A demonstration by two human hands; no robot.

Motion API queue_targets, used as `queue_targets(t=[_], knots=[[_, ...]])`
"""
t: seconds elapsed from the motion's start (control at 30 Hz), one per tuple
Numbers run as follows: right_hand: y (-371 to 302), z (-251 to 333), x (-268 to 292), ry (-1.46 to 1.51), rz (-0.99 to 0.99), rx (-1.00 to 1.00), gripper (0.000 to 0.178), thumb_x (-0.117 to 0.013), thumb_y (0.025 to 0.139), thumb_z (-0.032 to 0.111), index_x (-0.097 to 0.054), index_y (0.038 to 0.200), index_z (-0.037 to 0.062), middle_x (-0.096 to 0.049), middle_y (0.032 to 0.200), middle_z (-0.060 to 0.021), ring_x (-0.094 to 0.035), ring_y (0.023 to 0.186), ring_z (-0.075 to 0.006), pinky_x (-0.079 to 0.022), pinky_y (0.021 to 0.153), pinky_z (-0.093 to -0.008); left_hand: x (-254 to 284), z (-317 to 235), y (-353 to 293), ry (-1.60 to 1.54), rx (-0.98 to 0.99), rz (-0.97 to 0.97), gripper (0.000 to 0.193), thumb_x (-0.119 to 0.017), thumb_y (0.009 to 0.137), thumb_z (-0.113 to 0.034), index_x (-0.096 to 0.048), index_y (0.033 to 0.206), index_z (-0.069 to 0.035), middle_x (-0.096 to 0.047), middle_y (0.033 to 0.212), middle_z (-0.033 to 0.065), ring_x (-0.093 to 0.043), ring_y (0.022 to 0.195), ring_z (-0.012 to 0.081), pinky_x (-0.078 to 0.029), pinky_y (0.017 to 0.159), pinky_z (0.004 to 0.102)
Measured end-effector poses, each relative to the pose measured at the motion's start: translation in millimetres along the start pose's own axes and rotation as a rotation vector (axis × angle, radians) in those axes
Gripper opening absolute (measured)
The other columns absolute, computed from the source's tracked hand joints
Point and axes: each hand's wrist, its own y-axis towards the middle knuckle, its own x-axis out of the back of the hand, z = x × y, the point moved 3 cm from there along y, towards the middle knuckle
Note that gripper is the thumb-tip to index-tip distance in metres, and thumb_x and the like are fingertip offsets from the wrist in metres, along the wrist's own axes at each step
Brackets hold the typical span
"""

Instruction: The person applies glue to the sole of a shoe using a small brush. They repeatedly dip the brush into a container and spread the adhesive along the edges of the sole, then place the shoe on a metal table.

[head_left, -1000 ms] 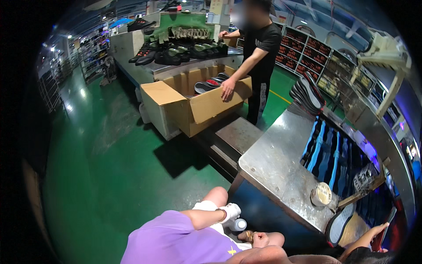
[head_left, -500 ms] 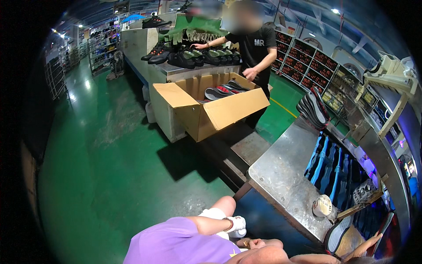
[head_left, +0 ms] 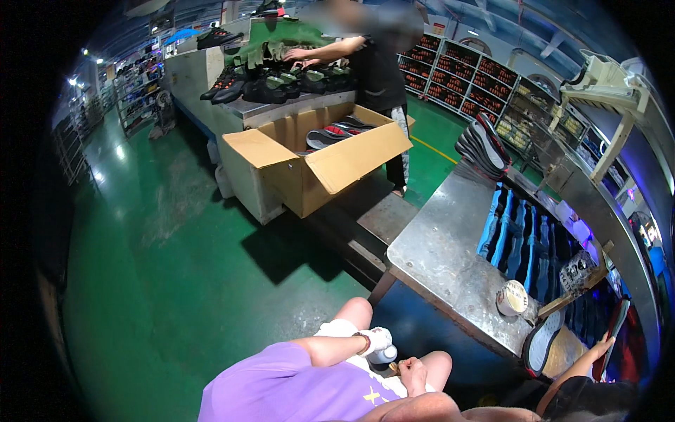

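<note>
My left hand (head_left: 380,340), in a white glove with a bracelet at the wrist, is closed around a small pale bottle (head_left: 383,355) above my lap. Close beside it is my bare right hand (head_left: 413,373), its fingers pinched together. A small brownish thing shows at those fingertips, too small to name. Both hands rest between my knees, over white shorts. At the lower right, another person's hand (head_left: 603,347) grips an upright shoe sole (head_left: 616,330). A second grey-and-black sole (head_left: 542,343) leans by the metal table (head_left: 450,243).
A white cup (head_left: 512,299) stands near the table's edge, beside blue strips (head_left: 517,228) and stacked soles (head_left: 484,146). Ahead, an open cardboard box (head_left: 358,163) holds soles. Behind it, a person in black (head_left: 380,70) stands by a bench of dark shoes (head_left: 271,86).
The whole scene has shifted left in view. More of the pale bottle shows below my glove. The person in black has drawn the hand from above the box to the shoes.
</note>
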Motion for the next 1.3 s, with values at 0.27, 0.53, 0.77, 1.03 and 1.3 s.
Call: queue_targets(t=[0.27, 0.53, 0.77, 1.03, 1.3], knots=[[-6, -3, 2, 0.043, 0.022, 0.008, 0.022, -0.073, 0.081, 0.022, -0.068, 0.078, 0.0005, -0.07, 0.078, -0.0192, -0.069, 0.077, -0.037, -0.054, 0.074, -0.0458, -5, 8, 3, -0.004, 0.089, 0.079, 0.02, -0.06, 0.083, -0.019, -0.074, 0.079, -0.004, -0.067, 0.07, 0.0135, -0.062, 0.063, 0.0234, -0.047, 0.059, 0.0412], [-9, -10, 13, 0.068, 0.01, -0.045, 0.022, -0.073, 0.082, 0.023, -0.069, 0.079, 0.0019, -0.069, 0.077, -0.0177, -0.069, 0.075, -0.0342, -0.054, 0.072, -0.0427, -4, -11, -3, 0.108, 0.125, 0.133, 0.025, -0.061, 0.083, -0.024, -0.077, 0.09, -0.006, -0.073, 0.085, 0.017, -0.072, 0.08, 0.0297, -0.052, 0.067, 0.0419], [-8, -11, 18, 0.121, 0.041, -0.14, 0.024, -0.074, 0.082, 0.023, -0.069, 0.081, 0.0003, -0.07, 0.076, -0.017, -0.069, 0.073, -0.0323, -0.054, 0.071, -0.0412, -14, -2, 15, 0.441, -0.04, 0.14, 0.027, -0.061, 0.083, -0.023, -0.077, 0.094, -0.005, -0.073, 0.09, 0.0192, -0.073, 0.084, 0.0314, -0.056, 0.072, 0.041], [4, -47, 7, 0.096, 0.064, -0.207, 0.026, -0.076, 0.08, 0.026, -0.069, 0.078, 0.0011, -0.07, 0.073, -0.0167, -0.071, 0.07, -0.0294, -0.055, 0.07, -0.0389, 22, -63, -6, -0.282, 0.187, 0.069, 0.024, -0.058, 0.092, -0.021, -0.071, 0.077, -0.009, -0.065, 0.065, 0.0059, -0.061, 0.058, 0.018, -0.047, 0.052, 0.0332], [-13, -26, 14, 0.179, 0.025, -0.172, 0.024, -0.073, 0.084, 0.023, -0.067, 0.077, 0.0001, -0.071, 0.074, -0.0179, -0.071, 0.069, -0.0304, -0.056, 0.069, -0.0404, 315, -117, -81, -1.667, -0.84, -0.251, 0.027, -0.045, 0.105, -0.033, -0.061, 0.113, -0.013, -0.06, 0.076, 0.0013, -0.055, 0.056, 0.0103, -0.045, 0.046, 0.0242]])
